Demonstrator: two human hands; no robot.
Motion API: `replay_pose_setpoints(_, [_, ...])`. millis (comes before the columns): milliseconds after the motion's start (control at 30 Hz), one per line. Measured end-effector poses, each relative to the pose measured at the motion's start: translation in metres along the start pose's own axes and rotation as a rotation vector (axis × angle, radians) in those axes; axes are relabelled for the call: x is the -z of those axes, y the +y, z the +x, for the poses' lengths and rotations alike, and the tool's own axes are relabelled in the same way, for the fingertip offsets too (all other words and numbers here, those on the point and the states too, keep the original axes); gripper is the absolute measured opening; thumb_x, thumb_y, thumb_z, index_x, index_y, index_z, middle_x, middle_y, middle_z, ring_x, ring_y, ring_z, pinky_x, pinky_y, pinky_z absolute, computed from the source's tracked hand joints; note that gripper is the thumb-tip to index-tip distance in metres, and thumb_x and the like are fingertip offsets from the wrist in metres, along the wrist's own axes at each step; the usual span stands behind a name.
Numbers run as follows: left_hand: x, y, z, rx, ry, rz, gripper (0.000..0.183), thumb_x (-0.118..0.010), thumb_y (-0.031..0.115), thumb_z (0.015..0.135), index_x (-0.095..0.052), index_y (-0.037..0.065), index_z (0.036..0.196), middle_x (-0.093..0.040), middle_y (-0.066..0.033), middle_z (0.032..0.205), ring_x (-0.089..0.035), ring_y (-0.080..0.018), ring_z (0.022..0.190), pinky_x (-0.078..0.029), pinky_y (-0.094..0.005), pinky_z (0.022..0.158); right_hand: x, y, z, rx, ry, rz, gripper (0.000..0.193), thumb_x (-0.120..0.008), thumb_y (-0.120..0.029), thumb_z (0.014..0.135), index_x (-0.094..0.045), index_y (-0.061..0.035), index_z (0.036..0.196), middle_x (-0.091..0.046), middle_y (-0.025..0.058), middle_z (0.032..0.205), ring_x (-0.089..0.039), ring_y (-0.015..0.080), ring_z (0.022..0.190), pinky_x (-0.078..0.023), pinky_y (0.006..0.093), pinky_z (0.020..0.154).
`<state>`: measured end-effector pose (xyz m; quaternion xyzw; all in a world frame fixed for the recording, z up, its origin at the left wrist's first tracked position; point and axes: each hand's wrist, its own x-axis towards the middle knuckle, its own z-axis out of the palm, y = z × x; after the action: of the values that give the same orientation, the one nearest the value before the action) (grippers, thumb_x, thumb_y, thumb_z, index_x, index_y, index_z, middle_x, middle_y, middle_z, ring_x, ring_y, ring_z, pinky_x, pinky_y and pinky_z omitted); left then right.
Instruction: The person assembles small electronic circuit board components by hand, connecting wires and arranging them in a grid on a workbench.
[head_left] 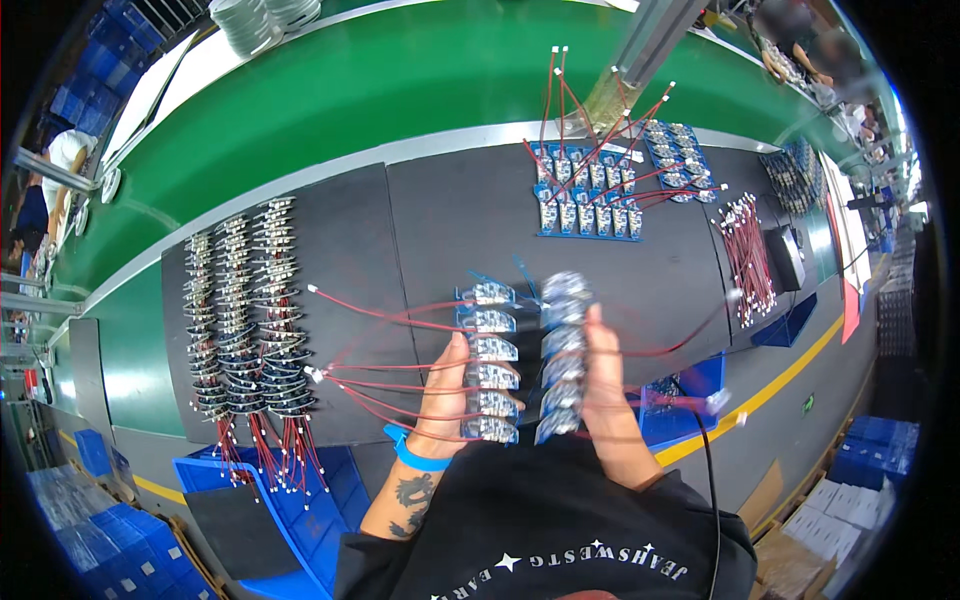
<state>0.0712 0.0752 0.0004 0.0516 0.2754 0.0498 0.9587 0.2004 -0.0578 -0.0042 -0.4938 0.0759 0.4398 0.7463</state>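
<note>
My left hand, a blue band on its wrist, grips the outer edge of a strip of small circuit boards. Red wires with white plugs trail from that strip toward the left. In my right hand is a second strip of circuit boards, blurred by motion, with red wires reaching out to the right. A narrow gap separates the two strips, which are held close to my body over the dark mat. Parts of the fingers are hidden behind the boards.
Beyond my hands lies a panel of boards with red wires. Stacked board rows stand at left, above a blue bin. At right are a red wire bundle and another blue bin. A metal post rises behind.
</note>
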Motion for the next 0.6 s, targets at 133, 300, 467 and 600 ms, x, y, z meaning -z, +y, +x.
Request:
replay_pose_setpoints(133, [0.015,0.013,-0.004,-0.157,-0.030,0.232,0.041,-0.049,0.044,0.095,-0.050,0.008,0.116,-0.055,-0.0064,0.081,-0.062,-0.0192,0.069,-0.057,-0.0433,0.056,0.041,-0.009,0.015,0.291,0.082,0.516,0.048,-0.047,-0.042,0.096,-0.051,-0.0044,0.125,-0.057,0.0132,0.121,-0.054,0.0238,0.112,-0.044,0.0392,0.097])
replay_pose_setpoints(300, [0.011,0.018,-0.020,-0.298,0.035,0.402,0.037,-0.043,0.031,0.101,-0.048,0.002,0.124,-0.063,-0.0136,0.098,-0.066,-0.0210,0.078,-0.058,-0.0367,0.064,0.034,-0.015,-0.010,0.036,0.063,0.437,0.047,-0.044,-0.027,0.099,-0.045,0.0116,0.124,-0.051,0.0286,0.126,-0.058,0.0332,0.112,-0.055,0.0386,0.083])
replay_pose_setpoints(467, [0.012,0.010,-0.030,-0.416,0.142,0.715,0.027,-0.041,0.023,0.102,-0.054,0.000,0.109,-0.059,0.0003,0.091,-0.051,-0.0030,0.082,-0.044,-0.0207,0.073,-0.034,-0.007,-0.017,0.102,-0.195,-0.375,0.031,-0.052,-0.018,0.096,-0.058,0.0062,0.114,-0.065,0.0117,0.089,-0.060,0.0126,0.067,-0.046,0.0204,0.053])
replay_pose_setpoints(600, [0.026,0.019,-0.045,-0.354,0.050,0.697,0.033,-0.036,0.029,0.103,-0.052,0.002,0.110,-0.061,-0.0052,0.089,-0.059,-0.0114,0.074,-0.051,-0.0264,0.064,-0.054,-0.011,0.024,0.054,-0.603,-0.662,0.026,-0.057,-0.013,0.094,-0.062,0.0026,0.113,-0.065,0.0036,0.083,-0.055,0.0058,0.070,-0.043,0.0196,0.057])
